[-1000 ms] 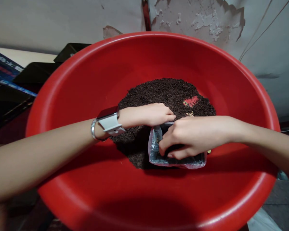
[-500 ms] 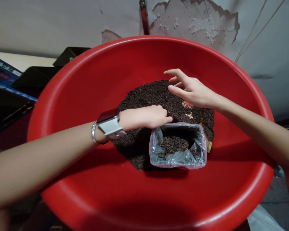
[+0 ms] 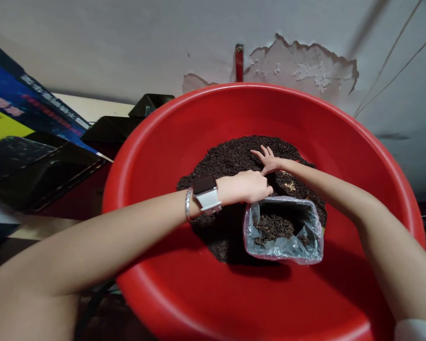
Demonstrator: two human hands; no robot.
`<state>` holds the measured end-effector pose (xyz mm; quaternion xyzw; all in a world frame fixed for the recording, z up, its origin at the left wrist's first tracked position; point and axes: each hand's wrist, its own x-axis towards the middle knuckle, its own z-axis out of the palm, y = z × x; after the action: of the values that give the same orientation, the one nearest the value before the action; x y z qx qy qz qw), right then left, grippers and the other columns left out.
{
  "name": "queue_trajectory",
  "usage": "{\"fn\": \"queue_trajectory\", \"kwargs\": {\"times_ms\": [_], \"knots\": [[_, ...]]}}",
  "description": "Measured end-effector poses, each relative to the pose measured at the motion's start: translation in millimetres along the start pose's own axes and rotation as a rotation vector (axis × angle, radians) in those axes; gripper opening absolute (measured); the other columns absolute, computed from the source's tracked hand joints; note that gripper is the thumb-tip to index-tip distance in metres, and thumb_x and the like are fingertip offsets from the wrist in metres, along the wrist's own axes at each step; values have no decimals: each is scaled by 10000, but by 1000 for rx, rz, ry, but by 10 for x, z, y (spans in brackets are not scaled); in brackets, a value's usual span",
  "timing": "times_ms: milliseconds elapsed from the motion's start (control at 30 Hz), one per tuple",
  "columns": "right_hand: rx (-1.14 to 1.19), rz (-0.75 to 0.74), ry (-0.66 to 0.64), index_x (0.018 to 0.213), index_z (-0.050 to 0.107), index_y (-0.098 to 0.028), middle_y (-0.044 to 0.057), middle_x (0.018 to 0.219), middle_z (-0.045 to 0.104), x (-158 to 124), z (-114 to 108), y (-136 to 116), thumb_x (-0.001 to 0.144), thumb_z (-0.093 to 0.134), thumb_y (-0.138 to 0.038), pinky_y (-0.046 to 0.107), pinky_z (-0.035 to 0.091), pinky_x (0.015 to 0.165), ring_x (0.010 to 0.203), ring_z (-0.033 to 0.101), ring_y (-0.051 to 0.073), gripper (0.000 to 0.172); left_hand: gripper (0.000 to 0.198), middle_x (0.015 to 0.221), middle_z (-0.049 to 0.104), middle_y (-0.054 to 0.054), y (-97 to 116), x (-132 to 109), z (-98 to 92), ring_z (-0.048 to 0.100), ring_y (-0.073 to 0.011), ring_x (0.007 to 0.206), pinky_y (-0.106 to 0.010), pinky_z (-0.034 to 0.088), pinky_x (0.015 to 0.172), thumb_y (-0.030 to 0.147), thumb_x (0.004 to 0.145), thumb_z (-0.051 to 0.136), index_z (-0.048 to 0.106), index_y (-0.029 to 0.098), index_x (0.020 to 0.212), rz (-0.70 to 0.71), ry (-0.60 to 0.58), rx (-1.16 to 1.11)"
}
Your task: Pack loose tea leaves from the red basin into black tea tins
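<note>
Beyond the part-filled box point(image 3: 249, 233), the right hand point(image 3: 269, 162) is now lowering, fingers spread, toward dark flakes point(image 3: 229, 155), the left hand point(image 3: 251, 186) clamping the box's rim.

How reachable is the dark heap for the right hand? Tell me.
Probably yes: the right hand is spread at or above the dark heap, nothing visible between; the lined box sits nearer the camera.

On the person's left wrist point(image 3: 224, 190) sits a rounded-square smartwatch point(image 3: 205, 184) with a glossy black face and a smooth whitish strap. Just beside it, toward eight o'clock, circles a slim, shiny silver-coloured bracelet point(image 3: 188, 204). A plain whitish cloth sleeve point(image 3: 418, 330) shows on the right arm point(image 3: 365, 208), at the view's four o'clock edge.
</note>
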<state>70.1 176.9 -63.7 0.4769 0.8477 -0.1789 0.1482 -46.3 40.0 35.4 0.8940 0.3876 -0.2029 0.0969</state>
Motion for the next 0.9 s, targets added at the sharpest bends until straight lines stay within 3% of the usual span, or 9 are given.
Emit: {"fn": "queue_trajectory", "kwargs": {"times_ms": [100, 200, 367, 533, 667, 800, 900], "knots": [[18, 11, -29, 1471, 143, -248, 200, 1503, 43, 75, 15, 22, 587, 759, -466, 589, 181, 1056, 1370, 5, 450, 1099, 348, 906, 681, -166, 5, 3, -2, 636, -275, 801, -315, 405, 605, 183, 871, 366, 656, 113, 1049, 9, -5, 21], [30, -22, 31, 1422, 291, -245, 180, 1422, 260, 14, 78, 57, 612, 739, -450, 546, 267, 1031, 1321, 219, 443, 948, 390, 926, 677, -185, 13, 15, -1, 640, -287, 807, -332, 422, 618, 211, 890, 316, 660, 100, 1034, -26, 9, -26], [51, -53, 116, 1315, 431, -136, 175, 1261, 491, -206, 165, 93, 731, 637, -329, 381, 392, 947, 1131, 500, 293, 649, 447, 931, 670, -207, 22, 13, -4, 635, -307, 833, -352, 431, 640, 271, 909, 271, 654, 72, 1023, -81, 60, -109], [68, -94, 146, 1114, 588, -167, 92, 1053, 632, -518, 8, 75, 736, 609, -267, 315, 422, 838, 951, 574, 215, 392, 401, 922, 677, -181, 6, 14, 6, 635, -270, 811, -311, 425, 630, 267, 898, 320, 657, 87, 1017, -85, 71, -70], [225, -163, 426, 1001, 613, -161, 41, 932, 638, -911, -368, -6, 714, 604, -266, 285, 409, 792, 863, 558, 169, 305, 412, 833, 682, -153, -21, 36, 20, 618, -216, 695, -273, 393, 573, 297, 900, 322, 685, 103, 916, -93, 69, -67], [417, -398, 588, 970, 593, -137, 29, 925, 611, -1369, -686, -142, 723, 589, -299, 266, 403, 750, 819, 535, 143, 295, 323, 712, 660, -79, -53, 54, 23, 532, -133, 541, -230, 346, 515, 243, 872, 377, 683, 141, 873, -21, 49, -89], [468, -550, 530, 969, 581, -129, 32, 950, 605, -1643, -734, -270, 732, 589, -304, 263, 400, 765, 845, 533, 142, 294, 271, 629, 620, -42, -90, 64, 53, 462, -105, 479, -215, 317, 478, 185, 836, 397, 664, 138, 835, 41, 38, -148]]}}
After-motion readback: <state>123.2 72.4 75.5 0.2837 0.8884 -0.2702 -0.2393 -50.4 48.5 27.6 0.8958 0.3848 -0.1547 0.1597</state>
